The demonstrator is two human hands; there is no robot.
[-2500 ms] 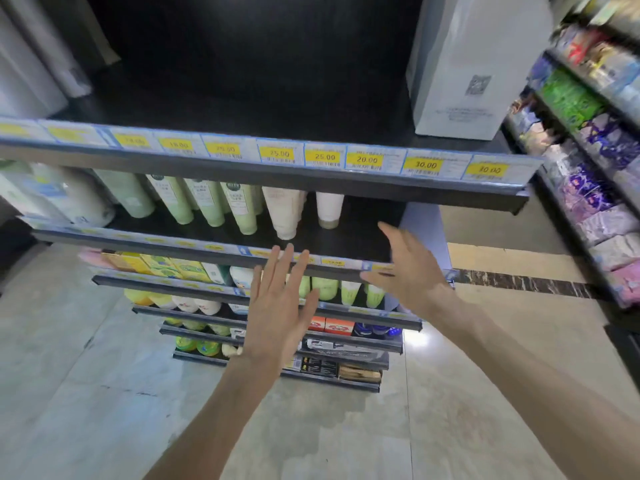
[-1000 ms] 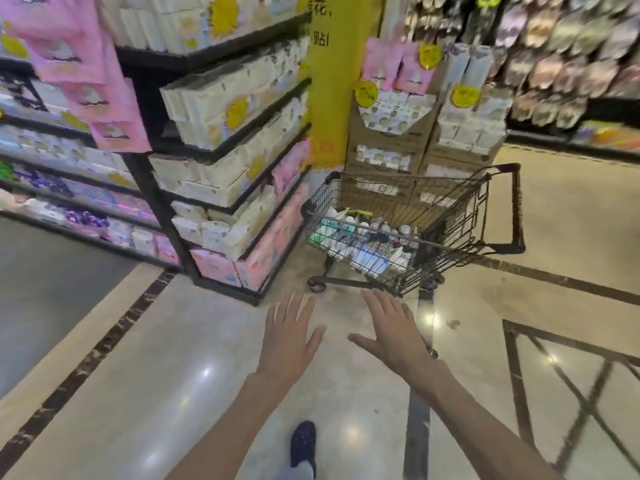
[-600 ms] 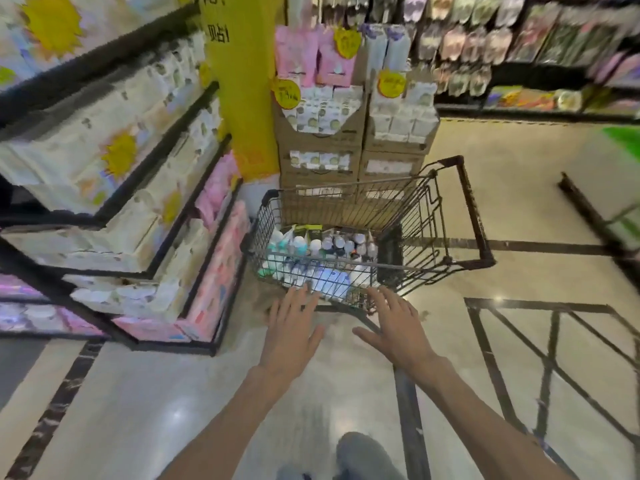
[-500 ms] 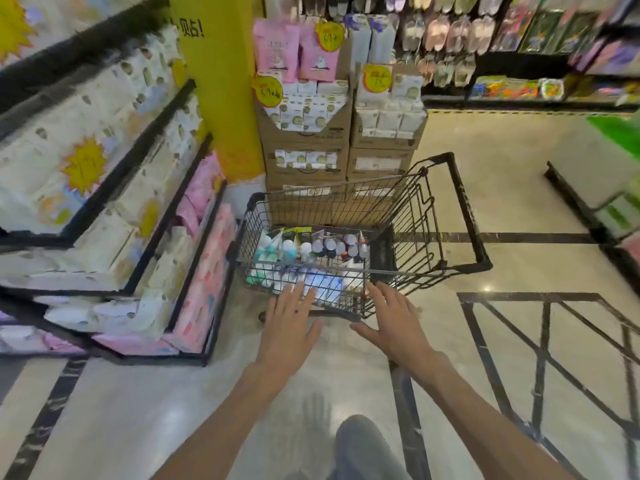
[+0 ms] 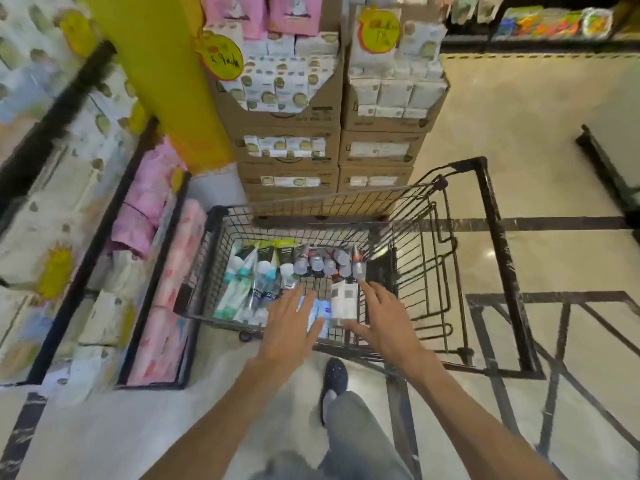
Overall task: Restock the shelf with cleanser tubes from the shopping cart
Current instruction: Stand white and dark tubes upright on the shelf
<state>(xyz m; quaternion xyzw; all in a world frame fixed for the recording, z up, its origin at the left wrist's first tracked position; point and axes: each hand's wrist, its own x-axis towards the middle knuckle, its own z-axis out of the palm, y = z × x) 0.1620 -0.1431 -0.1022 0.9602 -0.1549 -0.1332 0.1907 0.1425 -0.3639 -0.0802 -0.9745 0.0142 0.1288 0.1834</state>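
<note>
A black wire shopping cart (image 5: 491,237) stands just ahead of me, its basket holding several cleanser tubes (image 5: 263,271) in white, teal, green and grey, lying in rows. A white tube (image 5: 343,299) lies near the basket's near wall. My left hand (image 5: 291,327) hovers over the near edge of the basket, fingers spread and straight, holding nothing. My right hand (image 5: 384,317) reaches in beside the white tube, fingers extended, also empty. The shelf being restocked is out of view.
Stacked cardboard boxes (image 5: 287,147) of packaged goods stand right behind the cart. A yellow pillar (image 5: 162,81) rises at the left of them. Shelving with tissue packs (image 5: 69,220) lines the left. My foot (image 5: 335,375) is on the tiled floor below the cart.
I turned away from the shelf and walked up to the cart. Both empty hands moved forward and now reach over the basket's near edge.
</note>
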